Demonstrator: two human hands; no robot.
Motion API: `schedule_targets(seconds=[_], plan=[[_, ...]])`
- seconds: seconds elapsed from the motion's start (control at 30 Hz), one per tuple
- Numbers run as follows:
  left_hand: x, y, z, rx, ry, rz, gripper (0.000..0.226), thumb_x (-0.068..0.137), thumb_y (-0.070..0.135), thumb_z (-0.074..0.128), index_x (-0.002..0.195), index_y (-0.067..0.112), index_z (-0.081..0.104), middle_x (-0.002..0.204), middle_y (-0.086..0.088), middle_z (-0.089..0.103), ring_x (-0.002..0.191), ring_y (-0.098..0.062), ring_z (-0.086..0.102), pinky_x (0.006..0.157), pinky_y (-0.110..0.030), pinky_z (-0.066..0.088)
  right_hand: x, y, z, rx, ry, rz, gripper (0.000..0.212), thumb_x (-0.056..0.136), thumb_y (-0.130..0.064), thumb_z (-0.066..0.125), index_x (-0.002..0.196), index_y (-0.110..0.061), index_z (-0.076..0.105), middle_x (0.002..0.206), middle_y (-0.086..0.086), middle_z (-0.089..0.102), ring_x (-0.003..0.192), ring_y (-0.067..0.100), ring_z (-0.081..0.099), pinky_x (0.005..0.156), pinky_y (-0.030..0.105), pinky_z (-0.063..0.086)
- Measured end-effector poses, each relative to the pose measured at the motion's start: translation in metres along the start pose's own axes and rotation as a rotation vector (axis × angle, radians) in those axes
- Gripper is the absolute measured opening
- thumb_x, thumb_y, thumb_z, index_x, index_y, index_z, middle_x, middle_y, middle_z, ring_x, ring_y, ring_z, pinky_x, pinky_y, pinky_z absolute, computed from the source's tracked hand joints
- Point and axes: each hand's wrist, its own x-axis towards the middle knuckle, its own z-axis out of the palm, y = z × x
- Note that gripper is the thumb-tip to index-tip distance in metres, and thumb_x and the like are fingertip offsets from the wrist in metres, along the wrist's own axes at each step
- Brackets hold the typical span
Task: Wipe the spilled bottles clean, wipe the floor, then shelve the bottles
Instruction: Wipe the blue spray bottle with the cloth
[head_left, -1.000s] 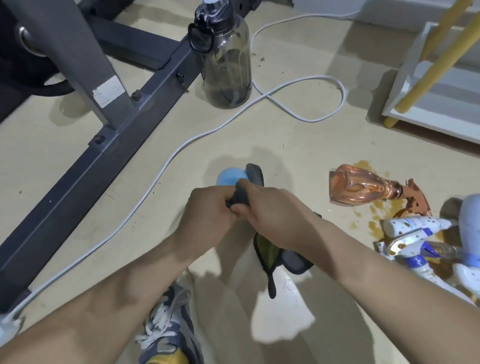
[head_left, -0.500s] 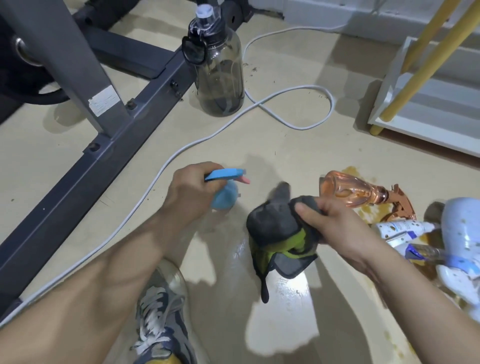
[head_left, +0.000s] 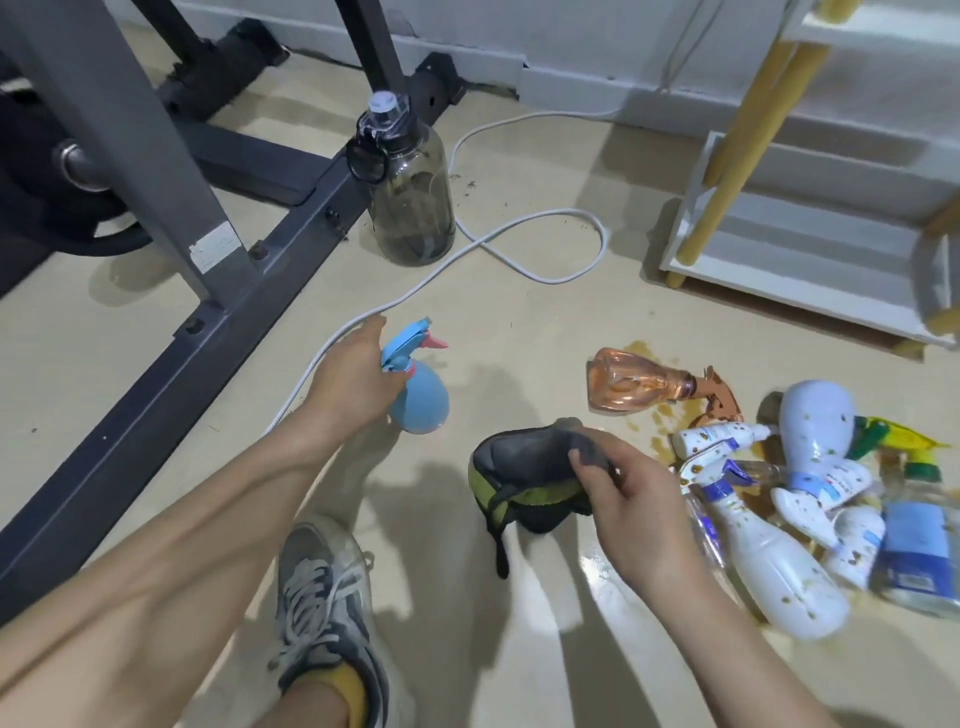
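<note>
Partly, right hand (head_left: 623, 499) covers cloth (head_left: 519, 460).

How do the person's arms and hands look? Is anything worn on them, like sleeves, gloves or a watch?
The left forearm and the right forearm are bare up to the picture's edge; no sleeve shows. The left hand and the right hand are ungloved. No watch, bracelet or ring is visible on the wrists or the fingers that show.

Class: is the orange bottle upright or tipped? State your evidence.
Tipped. The orange bottle lies on its side on the floor, neck pointing right, with a brown puddle around it.
</note>
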Motion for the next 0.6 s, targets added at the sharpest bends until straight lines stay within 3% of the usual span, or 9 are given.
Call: schedule_targets(seconds=[0.1,0.17,0.23,0.27,0.37,0.43,0.5,0.57,0.6], plan=[[-0.026,0.033,-0.018,-0.043,0.1,0.13,0.058,0.078,0.008,0.071,0.132,0.012,0.05,0.13,-0.007,0.05,0.12,-0.027,0.048,0.094,-0.025,0.036,-0.012,-0.012,-0.016,-0.332,0.117,-0.299,0.032,0.09,-0.014,0.054,0.112,-0.028,0.071,0.094,-0.015,0.047,0.09,0.009,0.044,0.074,0.017,0.033],[-0.061,0.076,-0.028,-0.129,-0.129,0.257,0.053,0.071,0.006,0.073,0.118,0.024,0.058,0.116,0.003,0.054,0.108,-0.017,0.054,0.084,-0.015,0.039,-0.021,-0.029,-0.027,-0.247,0.183,-0.304,0.033,0.087,-0.007,0.059,0.11,-0.025,0.073,0.089,-0.012,0.047,0.083,0.004,0.047,0.07,0.016,0.037],[-0.106,0.119,-0.023,-0.181,-0.452,0.338,0.051,0.068,0.018,0.076,0.112,0.032,0.055,0.108,0.008,0.059,0.1,-0.012,0.057,0.083,-0.022,0.047,-0.033,-0.055,-0.038,-0.081,0.284,-0.319,0.032,0.085,0.001,0.064,0.103,-0.022,0.076,0.088,-0.01,0.056,0.085,-0.001,0.054,0.072,0.01,0.041],[-0.127,0.137,-0.017,-0.243,-0.503,0.348,0.048,0.067,0.022,0.075,0.108,0.035,0.053,0.102,0.009,0.062,0.094,-0.011,0.06,0.081,-0.027,0.051,-0.038,-0.067,-0.044,0.025,0.343,-0.289,0.034,0.084,0.004,0.065,0.099,-0.025,0.076,0.089,-0.007,0.062,0.087,-0.002,0.057,0.076,0.011,0.043],[-0.169,0.163,-0.012,-0.625,-0.326,0.079,0.038,0.075,0.01,0.067,0.094,0.035,0.046,0.083,0.005,0.068,0.07,-0.013,0.065,0.066,-0.036,0.056,-0.057,-0.095,-0.079,0.288,0.516,-0.128,0.035,0.085,-0.001,0.062,0.101,-0.031,0.068,0.102,-0.002,0.066,0.097,0.011,0.062,0.091,0.036,0.051],[-0.187,0.175,-0.023,-0.769,-0.223,0.043,0.038,0.078,0.003,0.063,0.089,0.037,0.048,0.078,0.001,0.072,0.067,-0.021,0.067,0.067,-0.042,0.057,-0.073,-0.101,-0.111,-0.033,0.607,-0.106,0.047,0.084,-0.001,0.058,0.124,-0.026,0.059,0.125,0.002,0.055,0.117,0.019,0.053,0.098,0.048,0.045],[-0.205,0.191,-0.041,-0.773,-0.254,0.143,0.033,0.082,-0.002,0.061,0.086,0.031,0.058,0.077,0.0,0.074,0.068,-0.019,0.067,0.073,-0.039,0.054,-0.094,-0.105,-0.141,-0.5,0.485,-0.184,0.058,0.088,-0.011,0.059,0.143,-0.025,0.044,0.154,0.008,0.031,0.144,0.025,0.026,0.111,0.054,0.03],[-0.223,0.21,-0.063,-0.745,-0.297,0.265,0.029,0.086,-0.006,0.06,0.087,0.023,0.065,0.081,-0.003,0.075,0.07,-0.013,0.067,0.076,-0.033,0.052,-0.112,-0.115,-0.16,-0.581,0.089,-0.23,0.063,0.097,-0.04,0.053,0.152,-0.033,0.025,0.164,-0.005,0.011,0.151,0.014,0.004,0.119,0.052,0.012],[-0.231,0.219,-0.074,-0.727,-0.303,0.314,0.027,0.087,-0.006,0.061,0.089,0.02,0.067,0.082,-0.006,0.075,0.072,-0.013,0.067,0.076,-0.032,0.052,-0.12,-0.117,-0.164,-0.512,-0.108,-0.237,0.069,0.095,-0.049,0.053,0.154,-0.037,0.018,0.164,-0.01,0.012,0.151,0.009,0.006,0.12,0.046,0.01]])
